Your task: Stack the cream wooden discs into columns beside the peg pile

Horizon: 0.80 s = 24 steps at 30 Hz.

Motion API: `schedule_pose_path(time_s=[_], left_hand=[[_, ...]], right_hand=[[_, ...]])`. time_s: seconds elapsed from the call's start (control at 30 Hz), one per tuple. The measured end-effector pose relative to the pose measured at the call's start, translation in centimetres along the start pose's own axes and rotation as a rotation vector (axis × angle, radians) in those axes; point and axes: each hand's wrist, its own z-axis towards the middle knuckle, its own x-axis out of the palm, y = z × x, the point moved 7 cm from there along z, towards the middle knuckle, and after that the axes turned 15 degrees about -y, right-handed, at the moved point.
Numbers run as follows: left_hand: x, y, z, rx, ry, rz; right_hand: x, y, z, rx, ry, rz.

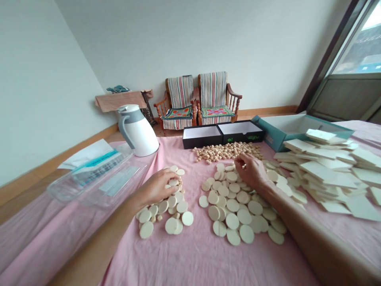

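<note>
My left hand (157, 186) rests on a small pile of pale round wooden discs (169, 212) at the left, with its fingers curled round a disc (173, 182) and what looks like a small bead. My right hand (251, 170) lies over the far edge of a larger pile of discs (238, 206). Its fingertips are pinched together near a heap of small wooden beads (226, 151); what they hold is too small to name. Both piles lie on a pink tablecloth (196, 258).
Two open black boxes (222, 135) stand behind the beads. A teal box (276, 131) and a heap of pale square tiles (330, 171) fill the right. A white jug (137, 129) and a clear plastic lid (98, 178) sit at the left. Two wooden chairs (198, 101) stand by the wall.
</note>
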Motion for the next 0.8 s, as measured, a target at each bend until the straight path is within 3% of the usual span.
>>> schedule_pose_path(time_s=[0.2,0.33,0.5,0.57,0.63,0.8], left_hand=[[0.9,1.9,0.1,-0.044,-0.039,0.067],[0.7,1.9,0.2,-0.088,-0.107,0.066],[-0.3,-0.6,0.3,-0.143,-0.221,-0.374],[-0.7,-1.2,0.4,-0.152,-0.238,-0.457],[-0.8,-1.5,0.3,-0.128,-0.182,-0.372],[-0.2,-2.0,-0.7,0.041,0.124,-0.134]], right_hand=[[0.2,-0.3,-0.1,-0.015,0.019,-0.005],[0.4,-0.4,-0.2,-0.015,0.028,-0.003],[0.3,-0.4,-0.1,-0.024,0.022,-0.007],[0.3,-0.4,-0.2,-0.019,0.020,0.001],[0.3,-0.4,-0.2,-0.017,0.023,0.004],[0.5,-0.4,-0.3,-0.034,0.039,-0.007]])
